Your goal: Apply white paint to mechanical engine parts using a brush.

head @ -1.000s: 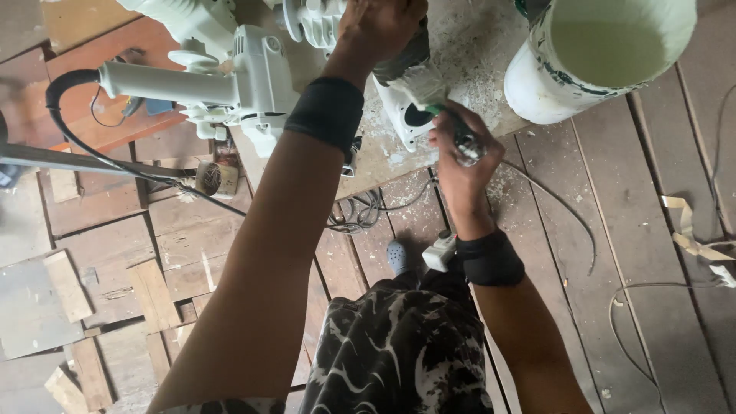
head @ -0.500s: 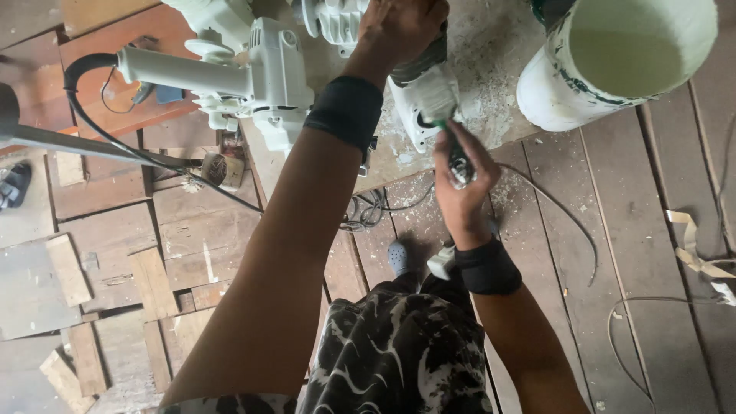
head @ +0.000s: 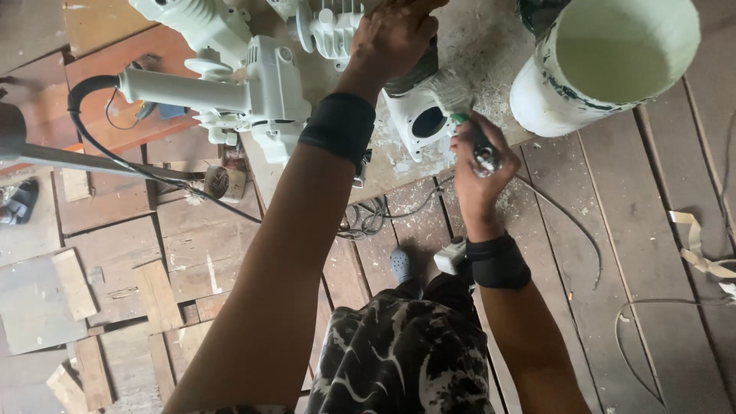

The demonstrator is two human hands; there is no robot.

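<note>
right hand grip pinching a small brush; left hand pressing down a white casting.
casting lies on the table; white bucket just beside, pale power tool near, left forearm hiding part.

Right hand with the small tool has shifted slightly up and rightward toward the white casting; left hand moved likewise.

A white bucket stands at the bench's right edge. Left of the bench lie wood scraps, with a tape roll just beside it.
</note>
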